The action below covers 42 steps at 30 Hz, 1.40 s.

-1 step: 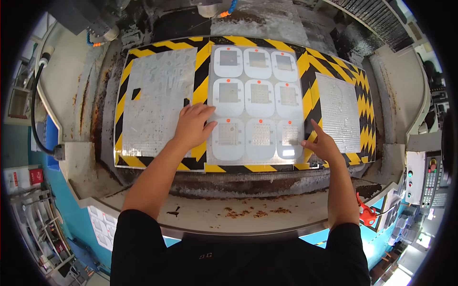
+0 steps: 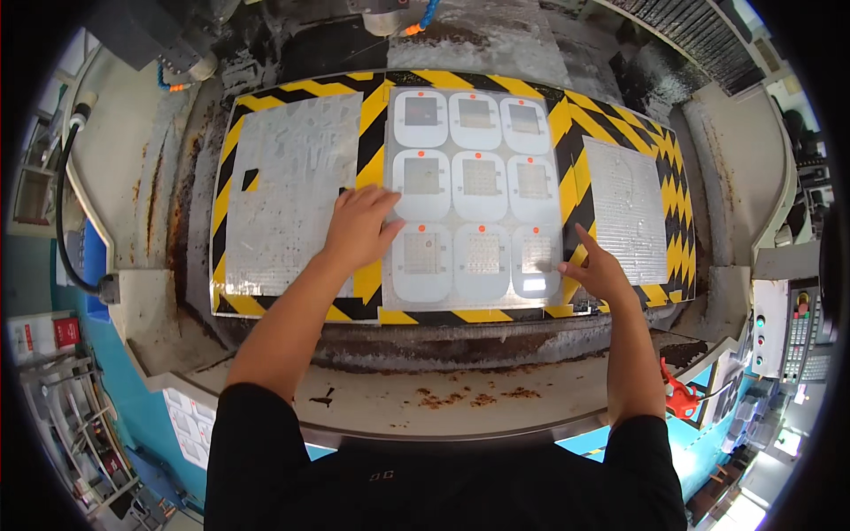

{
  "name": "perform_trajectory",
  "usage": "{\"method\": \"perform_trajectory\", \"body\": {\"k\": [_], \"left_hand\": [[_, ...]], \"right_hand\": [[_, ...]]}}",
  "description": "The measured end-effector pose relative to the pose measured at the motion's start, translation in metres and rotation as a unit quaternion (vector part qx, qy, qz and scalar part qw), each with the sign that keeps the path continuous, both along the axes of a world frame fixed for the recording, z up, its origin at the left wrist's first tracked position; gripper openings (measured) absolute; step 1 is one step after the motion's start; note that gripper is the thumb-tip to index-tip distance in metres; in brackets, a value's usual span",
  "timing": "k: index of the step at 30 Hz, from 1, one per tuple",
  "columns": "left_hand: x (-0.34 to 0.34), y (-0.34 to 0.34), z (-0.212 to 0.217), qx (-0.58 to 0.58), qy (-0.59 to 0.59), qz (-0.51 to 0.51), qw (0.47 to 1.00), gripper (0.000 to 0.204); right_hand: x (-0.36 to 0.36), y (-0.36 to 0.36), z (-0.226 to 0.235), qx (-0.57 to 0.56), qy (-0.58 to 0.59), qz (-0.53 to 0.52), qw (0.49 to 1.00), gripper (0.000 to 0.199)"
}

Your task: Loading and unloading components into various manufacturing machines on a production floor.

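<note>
A clear sheet [image 2: 450, 232] bearing white rounded-square panels in rows lies flat on the machine bed. Each panel has a patterned rectangle in its middle and a small red dot at its top. At the sheet's left edge rests my left hand [image 2: 359, 228], fingertips and thumb spread, palm down. Beside the lower right panel [image 2: 536, 257] is my right hand [image 2: 600, 268], its thumb tip at the sheet's right edge and its index finger stretched out over the striped tape. Neither hand has anything gripped in it.
Yellow-and-black tape [image 2: 372, 142] frames the bed plates. A bare metal plate [image 2: 297, 195] lies left, a ribbed plate [image 2: 624, 208] right. Above hangs a machine head [image 2: 382, 19] with a blue-orange hose [image 2: 428, 18]. A rusty front ledge [image 2: 478, 394] runs before me; a red spray-gun-like tool [image 2: 680, 394] hangs right.
The whole view has shifted very slightly. Both hands keep their places against the sheet.
</note>
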State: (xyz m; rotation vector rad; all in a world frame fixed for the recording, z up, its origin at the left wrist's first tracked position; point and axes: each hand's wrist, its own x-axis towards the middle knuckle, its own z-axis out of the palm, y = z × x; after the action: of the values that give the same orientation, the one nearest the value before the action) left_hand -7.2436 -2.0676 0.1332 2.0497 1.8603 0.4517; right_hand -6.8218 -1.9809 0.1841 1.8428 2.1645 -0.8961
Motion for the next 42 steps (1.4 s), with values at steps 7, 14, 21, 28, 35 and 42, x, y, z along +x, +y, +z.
{"method": "perform_trajectory", "body": {"k": [7, 14, 21, 28, 35, 42], "left_hand": [[-0.006, 0.129, -0.003, 0.013, 0.165, 0.032, 0.986, 0.057], [-0.009, 0.14, -0.025, -0.004, 0.166, 0.054, 0.985, 0.059], [-0.011, 0.133, -0.037, 0.041, 0.162, 0.063, 0.984, 0.058], [-0.003, 0.154, -0.051, 0.045, 0.21, 0.052, 0.975, 0.06], [-0.002, 0.155, -0.066, 0.079, 0.269, 0.048, 0.959, 0.064], [0.002, 0.153, -0.056, 0.021, 0.282, 0.073, 0.956, 0.07]], "right_hand": [[-0.001, -0.003, -0.005, -0.018, -0.023, -0.012, 0.999, 0.081], [-0.011, -0.007, -0.006, -0.047, -0.016, -0.04, 0.998, 0.077], [-0.012, -0.012, -0.007, -0.049, -0.012, -0.039, 0.998, 0.074], [0.013, -0.007, -0.003, -0.044, -0.009, -0.023, 0.999, 0.073], [0.015, -0.013, -0.025, 0.088, -0.046, 0.012, 0.995, 0.074], [0.004, -0.017, -0.025, 0.051, -0.064, 0.01, 0.997, 0.074]]}}
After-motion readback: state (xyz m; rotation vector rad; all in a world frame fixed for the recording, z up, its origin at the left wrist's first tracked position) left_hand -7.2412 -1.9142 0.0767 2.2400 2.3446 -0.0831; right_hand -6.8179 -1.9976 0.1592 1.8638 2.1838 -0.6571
